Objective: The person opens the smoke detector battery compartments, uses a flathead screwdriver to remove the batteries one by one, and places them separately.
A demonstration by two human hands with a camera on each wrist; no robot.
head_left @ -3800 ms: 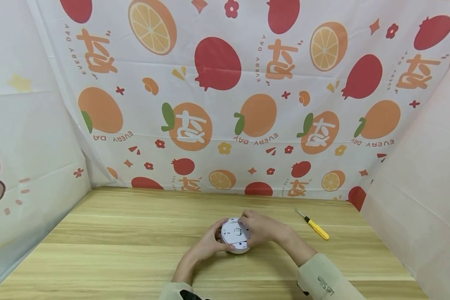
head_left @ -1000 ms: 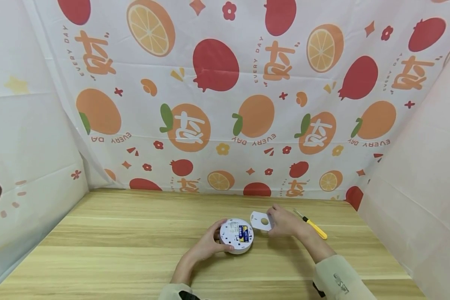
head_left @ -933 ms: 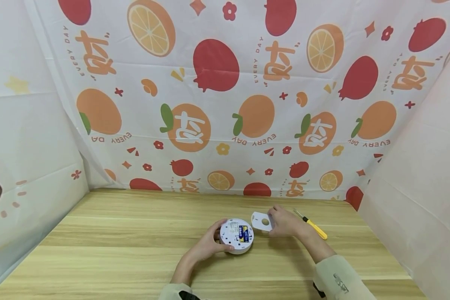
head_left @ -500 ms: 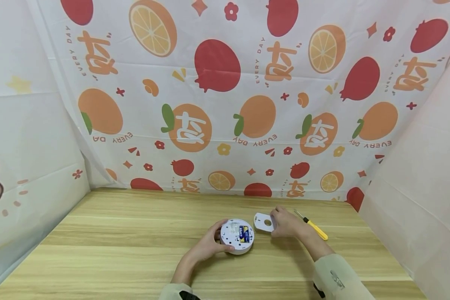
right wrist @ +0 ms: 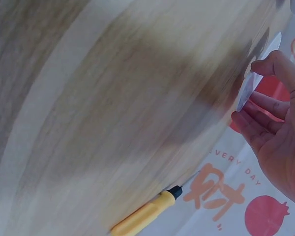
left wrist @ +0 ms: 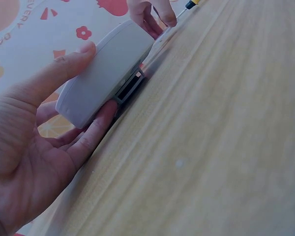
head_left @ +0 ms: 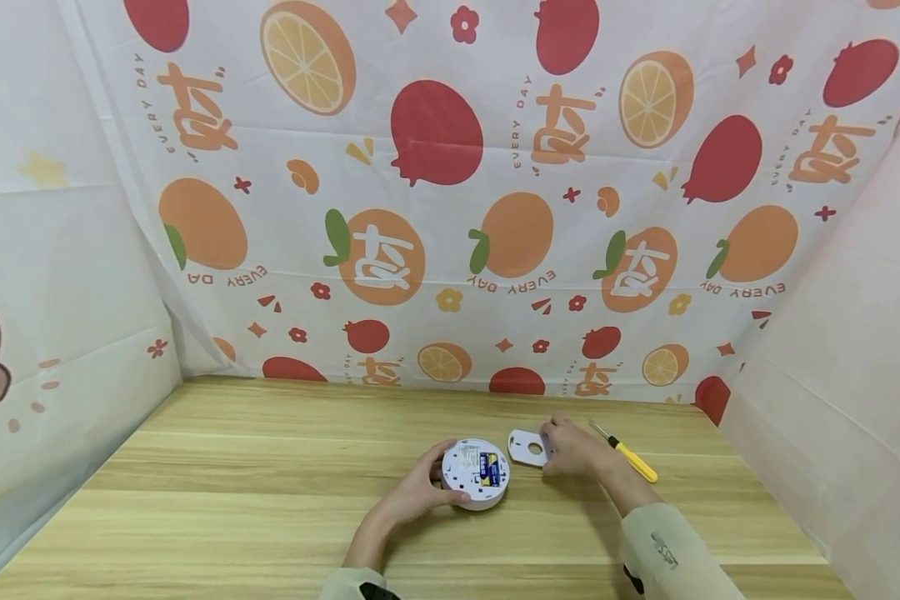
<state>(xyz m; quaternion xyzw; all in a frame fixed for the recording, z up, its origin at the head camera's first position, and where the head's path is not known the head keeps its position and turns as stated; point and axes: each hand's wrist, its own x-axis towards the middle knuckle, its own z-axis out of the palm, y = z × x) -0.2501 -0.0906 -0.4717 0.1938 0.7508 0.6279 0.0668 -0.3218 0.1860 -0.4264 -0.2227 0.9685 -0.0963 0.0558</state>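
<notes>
A round white device (head_left: 461, 483), like a smoke alarm, has blue-and-yellow batteries (head_left: 489, 469) showing in its upper face. My left hand (head_left: 416, 492) grips its left side, thumb near the front edge; in the left wrist view the thumb presses one side of the device (left wrist: 105, 71) and fingers reach under it. Just to its right, a flat white plate (head_left: 522, 447) with a round hole lies at or very near the table. My right hand (head_left: 570, 450) pinches the plate's right end. Seen from the right wrist, thumb and fingertips hold the thin plate (right wrist: 245, 93).
A screwdriver (head_left: 636, 461) with a yellow handle lies on the wood-grain table (head_left: 270, 492), right of my right hand. Behind the table hangs a fruit-print cloth (head_left: 435, 250), and pale cloth walls stand at both sides.
The plate, earlier on top of the device, has been lifted off and carried right by my right hand, then lowered toward the table. The batteries are now exposed. My left hand has stayed on the device.
</notes>
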